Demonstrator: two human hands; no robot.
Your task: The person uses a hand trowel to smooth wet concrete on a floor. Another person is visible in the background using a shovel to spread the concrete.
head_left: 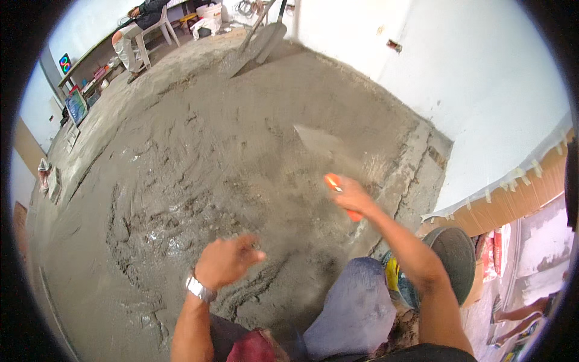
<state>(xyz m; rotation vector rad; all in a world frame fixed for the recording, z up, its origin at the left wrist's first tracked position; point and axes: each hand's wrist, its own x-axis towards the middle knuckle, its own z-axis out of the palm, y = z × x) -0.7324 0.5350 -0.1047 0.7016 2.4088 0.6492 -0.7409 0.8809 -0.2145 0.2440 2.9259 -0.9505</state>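
Observation:
My right hand (353,196) is wrapped round the orange handle of a trowel. Its flat metal blade (322,143), blurred by motion, reaches forward and left over smoothed wet cement. My left hand (228,260), with a metal-band watch (200,289) on the wrist, hovers over the rough cement nearer to me. Its fingers are loosely bent, thumb and forefinger apart, and no tool shows in it. Wet grey cement (175,205) covers the floor, lumpy at left and middle, flatter towards the far wall.
A dark bucket (453,265) stands beside my right arm. Shovels (256,45) lean at the far wall. A person (136,36) sits on a white chair at far left. White walls and a cardboard sheet (512,199) border the right; another person's legs (522,320) show at lower right.

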